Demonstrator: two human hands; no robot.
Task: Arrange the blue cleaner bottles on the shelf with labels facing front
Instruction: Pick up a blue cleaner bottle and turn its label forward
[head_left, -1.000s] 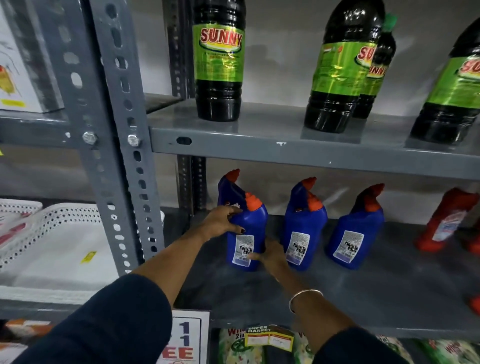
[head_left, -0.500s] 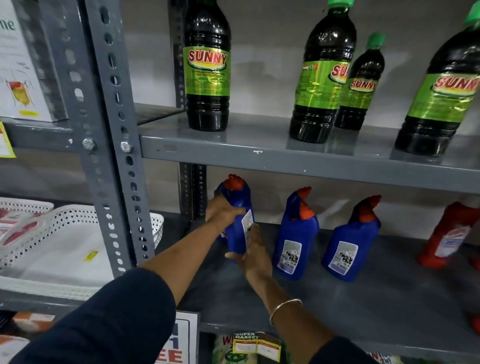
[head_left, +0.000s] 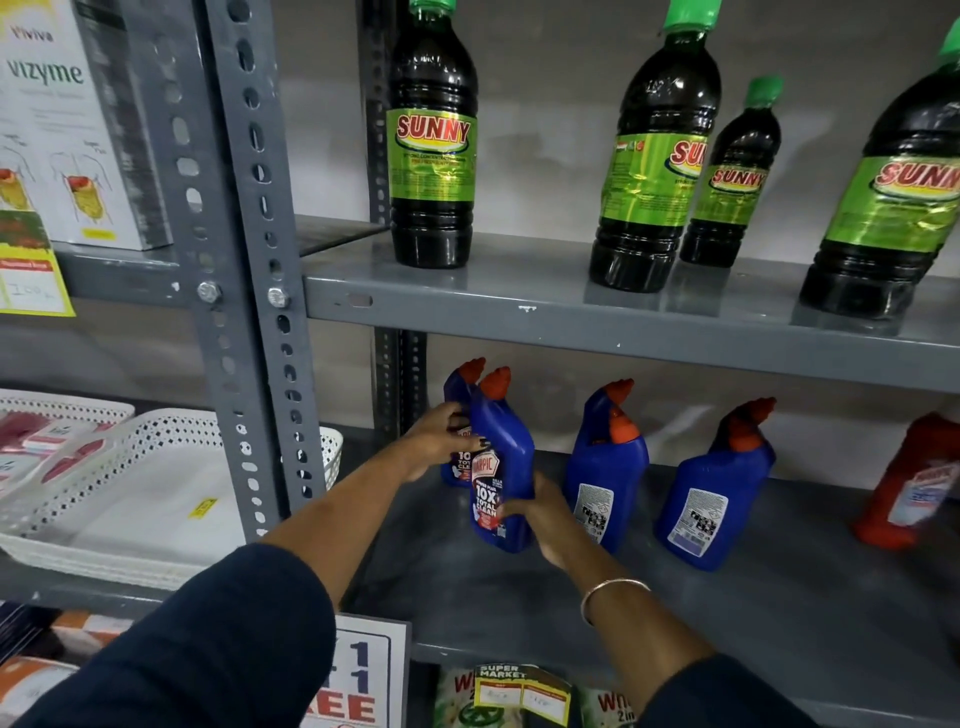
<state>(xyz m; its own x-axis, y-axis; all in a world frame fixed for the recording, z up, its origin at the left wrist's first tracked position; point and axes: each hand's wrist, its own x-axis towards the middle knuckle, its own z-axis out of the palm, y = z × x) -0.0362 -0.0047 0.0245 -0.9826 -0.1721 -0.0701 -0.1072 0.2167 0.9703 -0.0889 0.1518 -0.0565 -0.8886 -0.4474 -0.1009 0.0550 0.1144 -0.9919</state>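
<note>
Several blue cleaner bottles with orange-red caps stand on the grey lower shelf (head_left: 753, 613). Both my hands grip the front-left blue bottle (head_left: 506, 447): my left hand (head_left: 441, 439) on its upper left side, my right hand (head_left: 537, 512) low on its right. Its red front label faces me. Close behind it stands another blue bottle (head_left: 456, 384), front label partly showing. To the right, a pair of blue bottles (head_left: 605, 457) stands one behind the other, and a further blue bottle (head_left: 714, 499) stands alone; their white back labels face front.
A red bottle (head_left: 909, 483) stands at the shelf's right end. Dark SUNNY bottles (head_left: 431, 140) line the shelf above. A perforated grey upright (head_left: 244, 260) stands to the left, with a white mesh tray (head_left: 104, 467) beyond it. Price cards hang below the shelf edge.
The bottle in my hands has been turned: half a second ago its white back label showed edge-on, and a second ago faced me; now the red front label faces me. The view tilted upward.
</note>
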